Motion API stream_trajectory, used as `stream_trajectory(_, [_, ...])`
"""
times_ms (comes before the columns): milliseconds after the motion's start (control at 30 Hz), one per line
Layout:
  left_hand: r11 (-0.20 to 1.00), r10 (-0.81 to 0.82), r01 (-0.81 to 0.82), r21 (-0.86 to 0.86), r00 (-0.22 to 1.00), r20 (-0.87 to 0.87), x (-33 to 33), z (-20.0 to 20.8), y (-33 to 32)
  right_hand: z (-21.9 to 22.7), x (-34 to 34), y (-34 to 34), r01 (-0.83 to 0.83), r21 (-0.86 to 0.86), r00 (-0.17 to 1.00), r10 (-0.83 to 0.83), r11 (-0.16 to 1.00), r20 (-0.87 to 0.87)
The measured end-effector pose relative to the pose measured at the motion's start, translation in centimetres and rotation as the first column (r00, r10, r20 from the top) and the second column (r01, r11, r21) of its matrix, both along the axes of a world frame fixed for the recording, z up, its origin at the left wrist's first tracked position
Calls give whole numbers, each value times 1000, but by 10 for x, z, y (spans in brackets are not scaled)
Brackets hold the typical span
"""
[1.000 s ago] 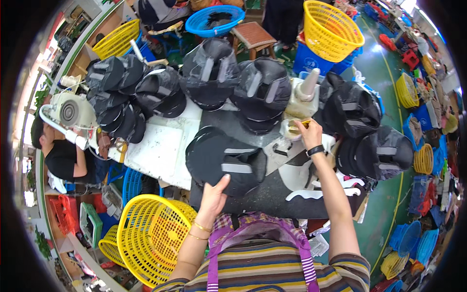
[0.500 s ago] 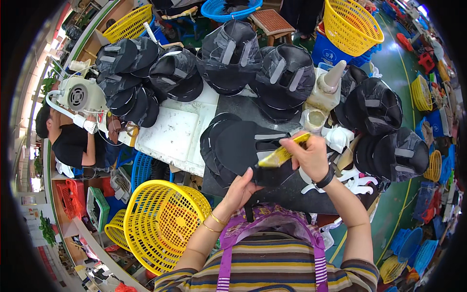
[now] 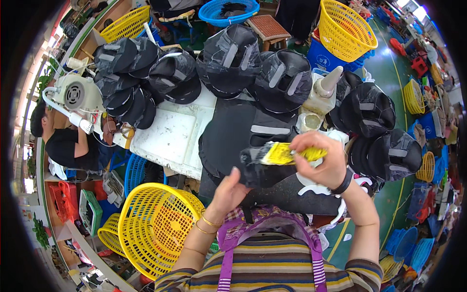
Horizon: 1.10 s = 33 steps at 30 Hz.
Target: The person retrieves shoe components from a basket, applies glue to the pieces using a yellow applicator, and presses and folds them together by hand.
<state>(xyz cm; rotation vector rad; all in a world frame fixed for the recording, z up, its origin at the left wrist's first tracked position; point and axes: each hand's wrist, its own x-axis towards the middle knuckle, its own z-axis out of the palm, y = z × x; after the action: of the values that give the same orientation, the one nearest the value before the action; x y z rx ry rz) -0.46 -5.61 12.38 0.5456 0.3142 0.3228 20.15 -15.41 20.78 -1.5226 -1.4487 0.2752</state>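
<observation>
The right hand [image 3: 321, 159] is grasping a yellow brush [image 3: 279, 153], its bristles at the near part of the black piece [image 3: 226, 136] on the dark tabletop [image 3: 287, 197]. The left hand [image 3: 228, 194] is at the near edge; whether it grips, I cannot tell. Far right stands a cup [image 3: 309, 122].

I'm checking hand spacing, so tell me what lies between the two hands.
Between the left hand and right hand lie part of the yellow brush and, beneath it, black fabric, as the head view shows.
</observation>
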Motion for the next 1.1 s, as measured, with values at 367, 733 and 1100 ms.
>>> stream_trajectory(367, [882,-157,226,414,968,-195,18,5,4,14,9,-13,86,87,979,-68,992,-194])
stream_trajectory(733, [892,-33,-61,449,980,197,52,14,28,18,7,-26,54,158,997,-46,986,-56])
stream_trajectory(1100, [981,36,-40,189,999,24,54,28,43,-51,80,-22,361,-288,843,-443,887,-306])
